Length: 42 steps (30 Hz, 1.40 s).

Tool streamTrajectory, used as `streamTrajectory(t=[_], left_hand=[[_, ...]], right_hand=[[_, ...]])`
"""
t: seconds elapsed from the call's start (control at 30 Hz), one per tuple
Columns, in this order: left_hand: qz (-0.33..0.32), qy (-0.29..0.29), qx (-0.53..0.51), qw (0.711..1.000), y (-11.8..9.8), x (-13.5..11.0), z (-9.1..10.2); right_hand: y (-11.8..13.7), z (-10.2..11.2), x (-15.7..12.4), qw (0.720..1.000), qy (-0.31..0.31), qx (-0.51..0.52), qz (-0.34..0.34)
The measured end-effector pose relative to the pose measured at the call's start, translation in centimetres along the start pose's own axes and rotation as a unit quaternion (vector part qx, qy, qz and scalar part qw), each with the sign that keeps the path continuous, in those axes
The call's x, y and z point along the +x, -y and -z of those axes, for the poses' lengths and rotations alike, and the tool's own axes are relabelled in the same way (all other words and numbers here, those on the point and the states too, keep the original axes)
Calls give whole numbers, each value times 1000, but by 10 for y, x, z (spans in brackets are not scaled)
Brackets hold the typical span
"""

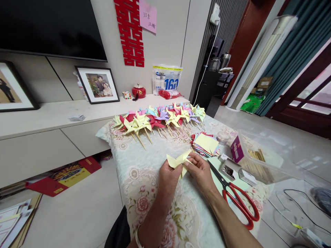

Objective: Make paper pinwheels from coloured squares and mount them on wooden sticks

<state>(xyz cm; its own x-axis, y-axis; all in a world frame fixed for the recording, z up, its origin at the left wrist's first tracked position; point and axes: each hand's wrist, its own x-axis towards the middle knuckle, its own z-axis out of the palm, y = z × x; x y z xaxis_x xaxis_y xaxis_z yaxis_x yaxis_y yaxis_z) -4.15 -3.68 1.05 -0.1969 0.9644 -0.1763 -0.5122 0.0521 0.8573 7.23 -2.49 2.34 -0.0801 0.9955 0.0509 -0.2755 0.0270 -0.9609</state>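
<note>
Both hands hold one pale yellow folded paper piece (pixel 178 160) just above the floral tablecloth (pixel 144 193). My left hand (pixel 168 177) pinches its left side with closed fingers. My right hand (pixel 200 171) grips its right side, fingers curled round the folds. Beyond the hands lies a row of several finished paper pinwheels (pixel 160 120) on sticks, in yellow, red, pink and purple. A stack of coloured paper squares (pixel 206 144) sits just past my right hand.
Red-handled scissors (pixel 236 197) lie right of my right forearm. A clear plastic box (pixel 261 156) with wooden sticks, small boxes (pixel 227 168) and a round tin (pixel 222 137) stand at the right. A low cabinet (pixel 51 117) with framed photos is behind.
</note>
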Motion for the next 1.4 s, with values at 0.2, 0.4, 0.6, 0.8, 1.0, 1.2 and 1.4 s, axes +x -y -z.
streamTrajectory(t=[0.2, 0.4, 0.6, 0.8, 1.0, 1.2, 1.4], left_hand=[[3, -6, -22, 1000, 1, 3, -2], [19, -11, -26, 999, 5, 5, 0], [15, 10, -44, 999, 2, 3, 1], [1, -4, -46, 999, 9, 7, 5], [-3, -11, -35, 999, -1, 0, 4], [6, 46, -55, 997, -8, -15, 1], [19, 21, -34, 999, -10, -49, 13]], right_hand=[[3, 0, -1, 1000, 28, 1, 0], [4, 2, 0, 999, 49, -1, 16], [5, 2, -1, 999, 16, 10, 30], [3, 2, -3, 999, 18, 32, 29], [1, 6, -2, 999, 24, 20, 34], [-2, 10, 2, 998, 7, 4, 63], [-11, 23, -11, 982, -93, -143, 83]])
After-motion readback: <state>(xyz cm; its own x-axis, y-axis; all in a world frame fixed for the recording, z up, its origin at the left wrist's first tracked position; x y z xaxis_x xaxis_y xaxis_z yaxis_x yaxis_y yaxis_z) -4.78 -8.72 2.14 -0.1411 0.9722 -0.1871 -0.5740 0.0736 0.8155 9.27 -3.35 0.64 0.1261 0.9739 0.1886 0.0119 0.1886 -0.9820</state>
